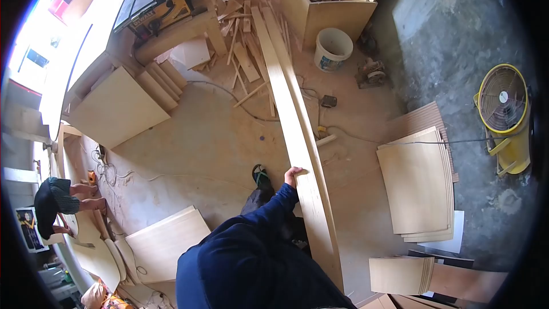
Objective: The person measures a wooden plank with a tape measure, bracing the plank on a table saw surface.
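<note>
My left hand [293,176], at the end of a dark blue sleeve, is closed on the left edge of a long pale wooden board [297,137]. The fingers below the board are hidden. A second long board [313,151] runs along its right side, and both stretch from beside my body toward the scrap pile at the far end. My right hand does not show. Just left of my gripping hand, my foot in a sandal [261,176] stands on the dusty floor.
A table saw [166,14] stands at upper left, near scrap wood strips [246,60]. A white bucket [333,48] sits by a wooden box [320,17]. Stacked panels [416,186] and a yellow fan [503,97] are right. Cords cross the floor. Another person [57,197] bends at left.
</note>
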### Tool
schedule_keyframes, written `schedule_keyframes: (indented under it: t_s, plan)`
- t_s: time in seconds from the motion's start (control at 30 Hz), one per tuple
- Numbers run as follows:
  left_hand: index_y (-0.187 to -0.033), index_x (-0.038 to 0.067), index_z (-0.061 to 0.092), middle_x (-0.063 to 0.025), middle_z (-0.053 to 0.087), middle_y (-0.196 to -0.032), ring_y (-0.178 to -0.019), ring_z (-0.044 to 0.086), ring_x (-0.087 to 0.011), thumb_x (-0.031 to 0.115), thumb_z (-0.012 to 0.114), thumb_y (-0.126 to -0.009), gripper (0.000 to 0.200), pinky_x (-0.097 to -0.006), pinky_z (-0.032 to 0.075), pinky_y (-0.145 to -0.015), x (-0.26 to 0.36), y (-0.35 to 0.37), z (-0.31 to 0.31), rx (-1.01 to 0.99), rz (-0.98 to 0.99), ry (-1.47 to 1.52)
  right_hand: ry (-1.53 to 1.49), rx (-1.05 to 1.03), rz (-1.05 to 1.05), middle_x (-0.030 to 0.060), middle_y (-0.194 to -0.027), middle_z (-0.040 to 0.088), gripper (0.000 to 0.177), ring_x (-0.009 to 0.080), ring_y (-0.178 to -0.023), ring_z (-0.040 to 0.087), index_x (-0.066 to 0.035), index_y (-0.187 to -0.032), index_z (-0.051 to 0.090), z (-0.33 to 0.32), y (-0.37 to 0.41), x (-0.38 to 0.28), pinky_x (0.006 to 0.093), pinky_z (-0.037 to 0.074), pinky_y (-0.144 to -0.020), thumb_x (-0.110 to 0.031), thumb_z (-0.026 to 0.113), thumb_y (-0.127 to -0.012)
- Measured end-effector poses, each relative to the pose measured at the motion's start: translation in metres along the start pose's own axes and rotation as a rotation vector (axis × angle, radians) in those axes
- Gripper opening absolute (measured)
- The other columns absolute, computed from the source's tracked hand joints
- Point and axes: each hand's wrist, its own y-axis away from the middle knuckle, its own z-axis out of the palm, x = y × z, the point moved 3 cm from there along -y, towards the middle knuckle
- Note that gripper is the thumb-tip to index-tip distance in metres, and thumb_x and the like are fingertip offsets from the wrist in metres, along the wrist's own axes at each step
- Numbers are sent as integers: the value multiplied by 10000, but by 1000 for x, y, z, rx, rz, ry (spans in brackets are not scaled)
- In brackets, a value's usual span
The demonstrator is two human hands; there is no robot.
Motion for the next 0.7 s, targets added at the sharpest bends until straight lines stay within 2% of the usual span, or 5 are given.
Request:
schedule_keyframes:
  t_s: [0.17, 0.2, 0.43, 0.57, 0.7]
  plan:
    - [-891, 16, 569, -149, 615, -810, -751, 606, -316, 208, 553, -620, 332, -454, 507, -723, -17, 24, 15, -109, -70, 109, 82, 34, -1, 143, -1219, 499, 785, 270, -1102, 498, -22, -1284, 396, 1, 3, -8, 361, 413, -904, -248, 744, -618]
    - [-919, -25, 560, -175, 621, -809, -736, 617, -323, 190, 528, -614, 374, -434, 524, -716, -20, 32, 21, -87, -100, 150, 95, 44, 5, 143, -1219, 499, 785, 270, -1102, 498, -21, -1284, 397, 3, 10, -6, 361, 413, -904, -250, 744, -618]
    - [-1007, -17, 537, -173, 610, -878, -787, 603, -327, 204, 527, -605, 459, -447, 498, -759, -17, 60, 62, -242, -128, 83, 212, 71, -25, 145, -1218, 498, 788, 270, -1102, 498, -19, -1280, 399, 5, 6, -16, 362, 412, -905, -262, 748, -617]
    - [-1031, -29, 527, -180, 608, -898, -805, 602, -330, 200, 521, -602, 486, -446, 495, -774, -8, 60, 73, -235, -56, 56, 253, 61, -67, 146, -1218, 498, 790, 270, -1102, 498, -17, -1278, 401, 19, -14, -17, 362, 412, -905, -270, 751, -616]
    - [-1022, -46, 539, -194, 618, -893, -797, 609, -340, 193, 516, -596, 489, -447, 500, -769, 7, 75, 99, -339, -23, 76, 321, 50, -101, 148, -1218, 497, 792, 270, -1102, 498, -16, -1276, 402, 27, -26, -25, 363, 411, -906, -277, 753, -616]
